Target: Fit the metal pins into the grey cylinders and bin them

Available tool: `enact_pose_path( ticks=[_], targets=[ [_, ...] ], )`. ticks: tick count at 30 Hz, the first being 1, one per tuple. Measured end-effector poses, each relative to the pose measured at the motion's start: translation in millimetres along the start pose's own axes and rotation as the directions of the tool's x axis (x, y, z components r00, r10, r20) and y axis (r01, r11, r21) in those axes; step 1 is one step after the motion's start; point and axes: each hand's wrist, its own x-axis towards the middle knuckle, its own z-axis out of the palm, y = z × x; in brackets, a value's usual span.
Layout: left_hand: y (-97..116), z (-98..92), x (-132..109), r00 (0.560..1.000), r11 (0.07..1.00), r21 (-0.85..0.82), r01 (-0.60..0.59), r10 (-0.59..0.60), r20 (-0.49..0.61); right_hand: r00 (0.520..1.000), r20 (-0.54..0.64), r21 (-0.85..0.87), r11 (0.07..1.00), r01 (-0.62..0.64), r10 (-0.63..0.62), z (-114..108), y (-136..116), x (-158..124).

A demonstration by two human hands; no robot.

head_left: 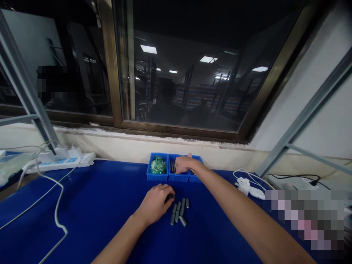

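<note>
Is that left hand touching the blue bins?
Apart. The head view shows bare blue table between the left hand and the blue bins.

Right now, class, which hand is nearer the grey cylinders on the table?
Left. The left hand rests on the table just left of the cylinders, fingertips at the pile. The right hand is beyond them, reaching into the blue bins.

A table (96, 205) covered in deep blue carries everything. At its far edge, three small blue bins (167, 178) stand side by side, touching. Nearer, a loose cluster of short grey cylinders (179, 212) lies flat. A white power strip (66, 161) sits far left, its white cable (56, 209) trailing forward. A bundled white cord (247, 187) lies at the right.
</note>
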Motion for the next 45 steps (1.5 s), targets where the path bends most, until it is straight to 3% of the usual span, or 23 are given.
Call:
enact_pose_path(
  ticks=[11,20,28,34,45],
  targets=[
    [-0.9,0.0,-1.4,1.000,1.000,-0.004,-0.012,0.012,-0.005,0.984,-0.121,-0.042,0.990,-0.138,0.132,-3.8,16.9,15.3],
    [-2.1,0.3,-0.3,1.000,1.000,0.004,-0.018,0.018,0.001,0.994,-0.075,-0.105,0.991,-0.085,0.077,-4.8,18.6,9.5],
    [-1.5,-0.9,-1.1,1.000,1.000,0.014,-0.020,0.020,0.008,0.992,-0.120,-0.190,0.980,-0.066,0.044,2.0,10.3,9.9],
    [-1.4,-1.1,-0.6,1.000,1.000,0.014,-0.023,0.023,0.001,0.988,-0.151,-0.168,0.984,-0.059,0.033,3.6,5.6,4.4],
    [-2.6,-1.1,-1.0,1.000,0.999,0.014,-0.031,0.031,-0.002,0.994,-0.106,-0.070,0.998,-0.005,-0.003,8.8,11.9,5.4]
  ],
)
